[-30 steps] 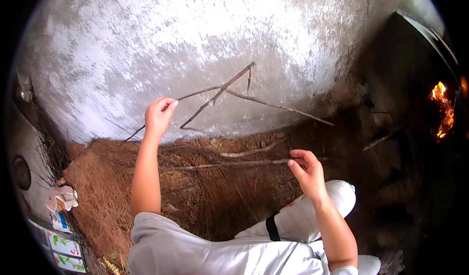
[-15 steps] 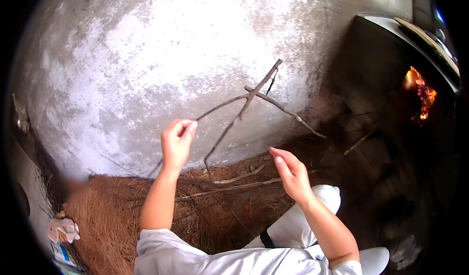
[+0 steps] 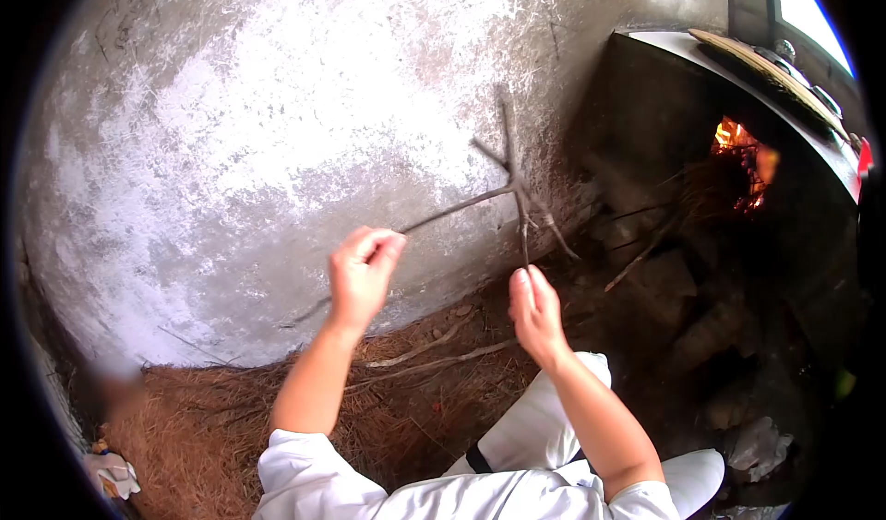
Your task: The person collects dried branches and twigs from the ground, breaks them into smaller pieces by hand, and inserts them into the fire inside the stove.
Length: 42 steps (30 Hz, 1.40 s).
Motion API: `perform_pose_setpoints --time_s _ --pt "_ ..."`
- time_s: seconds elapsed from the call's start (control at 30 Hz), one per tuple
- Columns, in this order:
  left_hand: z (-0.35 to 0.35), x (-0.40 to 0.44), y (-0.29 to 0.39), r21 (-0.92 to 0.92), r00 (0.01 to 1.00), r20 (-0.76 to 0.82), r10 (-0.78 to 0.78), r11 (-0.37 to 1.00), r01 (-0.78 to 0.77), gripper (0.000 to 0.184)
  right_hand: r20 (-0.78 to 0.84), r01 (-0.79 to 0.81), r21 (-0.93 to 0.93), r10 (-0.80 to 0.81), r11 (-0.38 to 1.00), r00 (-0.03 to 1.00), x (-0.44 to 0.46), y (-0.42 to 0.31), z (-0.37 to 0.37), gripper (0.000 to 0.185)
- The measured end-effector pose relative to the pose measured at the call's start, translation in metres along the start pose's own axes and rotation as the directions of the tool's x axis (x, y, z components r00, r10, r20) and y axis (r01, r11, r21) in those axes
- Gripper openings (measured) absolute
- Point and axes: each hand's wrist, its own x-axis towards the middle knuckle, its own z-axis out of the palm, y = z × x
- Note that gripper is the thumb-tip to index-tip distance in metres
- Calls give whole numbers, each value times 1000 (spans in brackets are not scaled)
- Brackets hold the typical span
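Observation:
A thin, forked dry branch [image 3: 461,205] is held up in front of the wall, its several prongs meeting right of centre. My left hand [image 3: 362,271] pinches its long left-hand prong between thumb and fingers, and a bit of the stick shows past the wrist. Closed on the tip of a downward prong is my right hand [image 3: 537,315], lower and to the right. The upper prongs stick up freely and look slightly blurred.
At right, fire [image 3: 741,155] burns in the opening of a dark stove [image 3: 637,95], with sticks [image 3: 641,260] lying before it. Dry brown needles [image 3: 198,428] and long sticks [image 3: 434,361] cover the floor beside a whitewashed wall [image 3: 305,123]. A crumpled plastic bag [image 3: 761,448] lies lower right.
The branch has turned and shifted right, and my right hand, apart from it before, now grips a lower prong. My left hand keeps its hold. The view has swung rightward.

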Motion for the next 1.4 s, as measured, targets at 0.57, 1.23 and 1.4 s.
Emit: perform_pose_setpoints --time_s 0.57,1.23,1.4 --pt "77 -25 -82 -342 902 145 -406 835 430 24 -182 41 -211 -80 977 980 25 21 -56 17" --pt "135 33 55 -971 953 125 -277 162 175 18 -19 383 -636 -510 670 860 37 -29 -7 49" --pt "130 53 91 -965 968 193 -161 145 217 13 -84 268 -770 -509 579 857 50 -70 -21 39"
